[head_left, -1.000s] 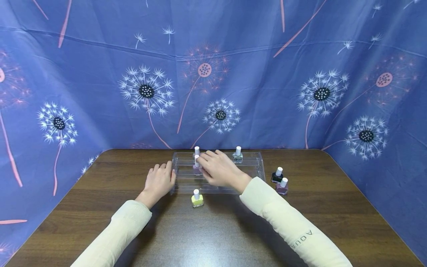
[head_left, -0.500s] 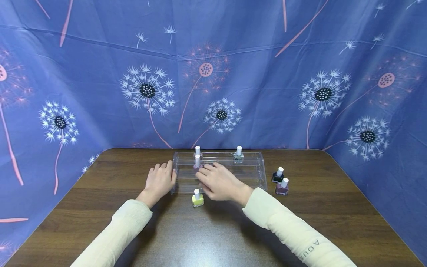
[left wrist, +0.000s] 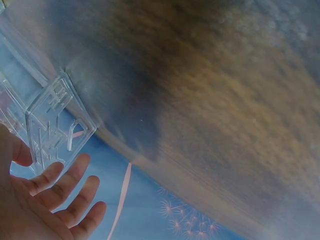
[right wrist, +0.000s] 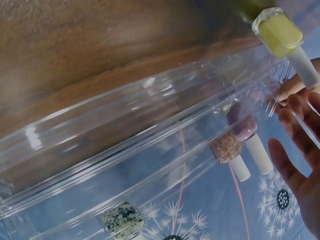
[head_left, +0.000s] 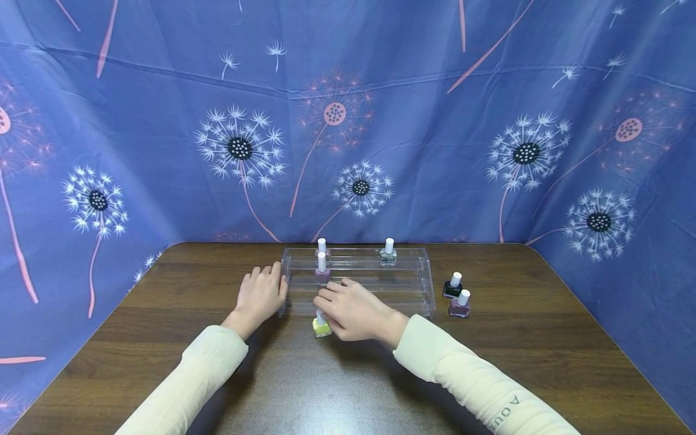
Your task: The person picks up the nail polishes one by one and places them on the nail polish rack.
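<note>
A yellow nail polish bottle (head_left: 322, 328) with a white cap stands upright before a clear acrylic rack (head_left: 380, 284). My right hand (head_left: 356, 310) is at its cap; in the right wrist view the fingers (right wrist: 300, 120) are spread near the cap, not closed round it. My left hand (head_left: 260, 299) rests against the rack's left end; the left wrist view has its fingers (left wrist: 75, 195) loosely extended beside the clear end panel (left wrist: 60, 120). On the rack stand a mauve polish bottle (head_left: 322, 275), a glittery copper one (right wrist: 226, 147) behind it, and a speckled green one (head_left: 388, 258).
Right of the rack, a black polish bottle (head_left: 452, 289) and a dark mauve one (head_left: 459, 308) stand on the wooden table (head_left: 304, 386). A blue dandelion-print cloth (head_left: 424, 133) hangs behind and along the sides.
My right hand has left the mauve bottle on the rack and come down toward me, to the yellow bottle's cap. The left hand has stayed at the rack's end.
</note>
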{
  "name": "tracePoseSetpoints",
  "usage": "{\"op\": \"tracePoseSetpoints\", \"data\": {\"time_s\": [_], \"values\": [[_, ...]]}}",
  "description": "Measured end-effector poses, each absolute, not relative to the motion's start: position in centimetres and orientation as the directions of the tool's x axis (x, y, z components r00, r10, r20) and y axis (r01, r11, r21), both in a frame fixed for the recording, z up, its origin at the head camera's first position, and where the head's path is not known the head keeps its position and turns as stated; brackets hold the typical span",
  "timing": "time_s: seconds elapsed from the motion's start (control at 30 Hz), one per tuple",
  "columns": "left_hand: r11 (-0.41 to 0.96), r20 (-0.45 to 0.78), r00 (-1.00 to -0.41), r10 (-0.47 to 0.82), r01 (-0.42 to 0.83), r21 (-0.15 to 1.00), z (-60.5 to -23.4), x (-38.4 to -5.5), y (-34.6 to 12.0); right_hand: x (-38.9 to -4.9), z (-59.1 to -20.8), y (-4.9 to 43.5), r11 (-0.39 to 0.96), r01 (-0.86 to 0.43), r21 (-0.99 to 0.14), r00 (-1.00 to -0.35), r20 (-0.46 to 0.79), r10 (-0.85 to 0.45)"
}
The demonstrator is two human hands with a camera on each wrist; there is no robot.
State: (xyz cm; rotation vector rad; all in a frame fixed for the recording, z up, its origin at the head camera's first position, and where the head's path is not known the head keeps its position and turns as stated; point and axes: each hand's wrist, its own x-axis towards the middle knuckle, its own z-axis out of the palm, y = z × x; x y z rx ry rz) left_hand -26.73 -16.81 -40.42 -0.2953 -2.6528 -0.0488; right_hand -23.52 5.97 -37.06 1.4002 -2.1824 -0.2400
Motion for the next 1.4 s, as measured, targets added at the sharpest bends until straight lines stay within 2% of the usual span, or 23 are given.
{"op": "tracePoseSetpoints", "data": {"time_s": [0.43,1.4], "values": [[0.976,0.456,-0.868,0.199,0.216,-0.017,-40.3,-26.6,-16.8,-23.2,-37.8,5.5,0.417,-0.801,0.429,-0.315,0.291,-0.904],[0.975,0.466,-0.862,0.201,0.221,-0.012,-40.2,-26.5,-16.7,-23.4,-38.5,5.2,0.428,-0.803,0.415,-0.332,0.284,-0.899]]}}
